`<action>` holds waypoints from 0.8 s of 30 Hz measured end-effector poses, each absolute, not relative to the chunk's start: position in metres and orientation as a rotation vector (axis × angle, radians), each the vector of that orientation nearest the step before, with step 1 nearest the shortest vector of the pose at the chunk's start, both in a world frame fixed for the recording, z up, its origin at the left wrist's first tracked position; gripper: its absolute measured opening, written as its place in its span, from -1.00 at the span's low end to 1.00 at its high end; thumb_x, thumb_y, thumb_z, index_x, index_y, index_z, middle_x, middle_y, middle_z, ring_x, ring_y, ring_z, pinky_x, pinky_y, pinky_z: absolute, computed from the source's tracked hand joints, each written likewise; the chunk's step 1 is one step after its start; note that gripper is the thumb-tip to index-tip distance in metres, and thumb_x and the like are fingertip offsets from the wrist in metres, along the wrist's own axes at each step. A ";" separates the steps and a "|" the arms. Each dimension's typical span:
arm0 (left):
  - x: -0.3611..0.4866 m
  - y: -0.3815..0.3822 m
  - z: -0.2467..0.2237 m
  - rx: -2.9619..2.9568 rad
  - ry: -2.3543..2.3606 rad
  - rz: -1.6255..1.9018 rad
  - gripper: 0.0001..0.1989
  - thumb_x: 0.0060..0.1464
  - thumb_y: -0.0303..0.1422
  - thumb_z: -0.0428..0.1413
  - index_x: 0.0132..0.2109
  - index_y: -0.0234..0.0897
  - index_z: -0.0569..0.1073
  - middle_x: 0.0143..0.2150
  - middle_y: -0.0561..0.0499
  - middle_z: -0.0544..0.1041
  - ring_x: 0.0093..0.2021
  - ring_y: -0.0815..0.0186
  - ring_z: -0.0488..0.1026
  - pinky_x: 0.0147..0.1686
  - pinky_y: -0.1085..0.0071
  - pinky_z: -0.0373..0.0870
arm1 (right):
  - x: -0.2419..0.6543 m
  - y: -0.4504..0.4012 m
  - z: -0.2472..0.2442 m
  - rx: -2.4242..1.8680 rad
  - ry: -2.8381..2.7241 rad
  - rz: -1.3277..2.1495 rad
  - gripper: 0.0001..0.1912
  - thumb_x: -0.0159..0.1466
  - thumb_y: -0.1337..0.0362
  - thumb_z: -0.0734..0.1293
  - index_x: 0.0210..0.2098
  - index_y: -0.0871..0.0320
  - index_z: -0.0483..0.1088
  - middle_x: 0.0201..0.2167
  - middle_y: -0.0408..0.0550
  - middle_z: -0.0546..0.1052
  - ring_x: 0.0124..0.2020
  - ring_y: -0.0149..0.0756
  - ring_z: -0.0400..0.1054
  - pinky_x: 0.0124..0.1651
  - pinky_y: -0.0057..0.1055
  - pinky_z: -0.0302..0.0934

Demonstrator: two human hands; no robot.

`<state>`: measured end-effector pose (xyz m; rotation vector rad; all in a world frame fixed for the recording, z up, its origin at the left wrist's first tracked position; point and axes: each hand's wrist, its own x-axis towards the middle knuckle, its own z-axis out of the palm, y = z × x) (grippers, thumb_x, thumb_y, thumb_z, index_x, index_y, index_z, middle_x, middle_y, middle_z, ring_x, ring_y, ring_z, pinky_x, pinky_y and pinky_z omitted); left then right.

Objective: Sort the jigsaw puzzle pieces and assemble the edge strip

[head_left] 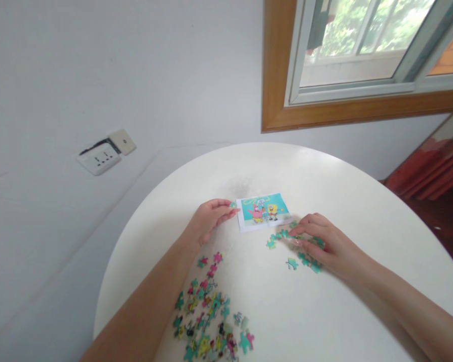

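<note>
Between the fingertips of my left hand (215, 216) is a small green puzzle piece (232, 205), just left of the picture card (266, 211). That card shows a pink and a yellow cartoon figure on turquoise. My right hand (315, 239) hovers low over a group of turquoise puzzle pieces (277, 236), thumb and fingers bent and slightly apart around the pieces beneath. Whether it grips one of them cannot be made out. One loose puzzle piece (292, 263) lies a little nearer to me. A mixed heap of puzzle pieces (207, 317) spreads beside my left forearm.
The round white table (347, 201) stands against a pale wall (154, 65). A wall socket (101, 158) is at the left. At the upper right is a window with a wooden frame (277, 75), and a red curtain (430, 161) hangs at the far right.
</note>
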<state>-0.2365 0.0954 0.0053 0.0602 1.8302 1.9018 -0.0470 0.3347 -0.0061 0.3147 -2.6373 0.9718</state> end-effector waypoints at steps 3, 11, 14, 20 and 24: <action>-0.236 0.096 0.007 0.056 1.793 1.925 -0.88 0.06 -0.65 0.14 -0.26 -0.40 0.48 -0.29 -0.11 0.62 -0.29 0.36 0.60 -0.06 0.45 0.54 | -0.047 0.335 -0.006 0.309 -2.646 0.984 -0.81 0.34 0.27 0.25 -0.11 0.08 0.47 -0.22 0.05 0.49 -0.14 -0.16 0.36 -0.10 -0.23 0.30; -0.231 0.099 0.014 0.080 1.710 1.936 -0.80 0.10 -0.63 0.06 -0.17 -0.46 0.54 -0.33 -0.12 0.61 -0.34 0.39 0.57 -0.18 0.54 0.55 | -0.047 0.335 -0.005 0.317 -2.656 0.999 -0.81 0.35 0.26 0.24 -0.11 0.09 0.46 -0.23 0.06 0.48 -0.15 -0.16 0.35 -0.11 -0.21 0.29; -0.230 0.100 0.014 0.076 1.702 1.948 -0.80 0.11 -0.62 0.04 -0.18 -0.43 0.52 -0.35 -0.08 0.59 -0.38 0.42 0.56 -0.24 0.56 0.55 | -0.047 0.335 -0.006 0.325 -2.650 0.998 -0.81 0.35 0.27 0.24 -0.11 0.09 0.46 -0.23 0.05 0.47 -0.15 -0.17 0.35 -0.11 -0.22 0.29; -0.232 0.099 0.011 0.096 1.770 1.943 -0.89 0.10 -0.57 0.11 -0.20 -0.38 0.47 -0.28 -0.10 0.60 -0.32 0.36 0.59 -0.26 0.49 0.56 | -0.047 0.336 -0.008 0.325 -2.641 1.002 -0.81 0.35 0.28 0.24 -0.11 0.10 0.46 -0.22 0.05 0.47 -0.14 -0.17 0.35 -0.09 -0.22 0.29; -0.235 0.096 0.006 0.146 1.867 1.916 -0.87 0.05 -0.55 0.19 -0.19 -0.38 0.48 -0.27 -0.09 0.60 -0.28 0.32 0.60 -0.27 0.47 0.56 | -0.047 0.336 -0.007 0.325 -2.639 0.994 -0.81 0.35 0.27 0.25 -0.11 0.10 0.46 -0.23 0.05 0.48 -0.15 -0.17 0.35 -0.10 -0.22 0.29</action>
